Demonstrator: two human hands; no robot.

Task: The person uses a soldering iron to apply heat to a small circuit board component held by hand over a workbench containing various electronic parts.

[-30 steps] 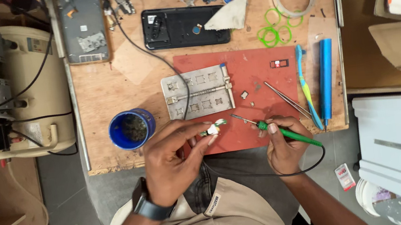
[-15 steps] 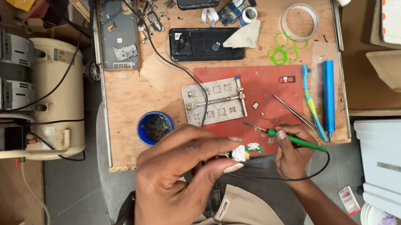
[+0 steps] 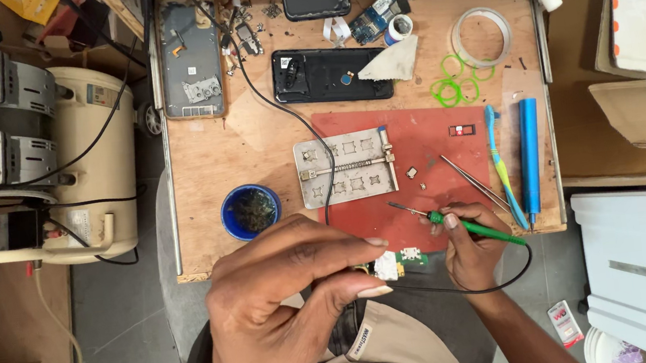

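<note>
Pinching the small circuit board [image 3: 399, 263] between thumb and fingertips, my left hand [image 3: 289, 307] held it low in the middle of the frame, just off the near edge of the wooden bench [image 3: 201, 179]. My right hand [image 3: 469, 250], closed around the green soldering iron [image 3: 466, 226], kept its tip over the red mat [image 3: 425, 153], apart from the board. I judged that doing this well meant bracing both wrists, keeping the board level, and touching only one joint with the tip.

Single head camera looks straight down, close, over the wooden workbench [image 3: 238, 150].
</note>
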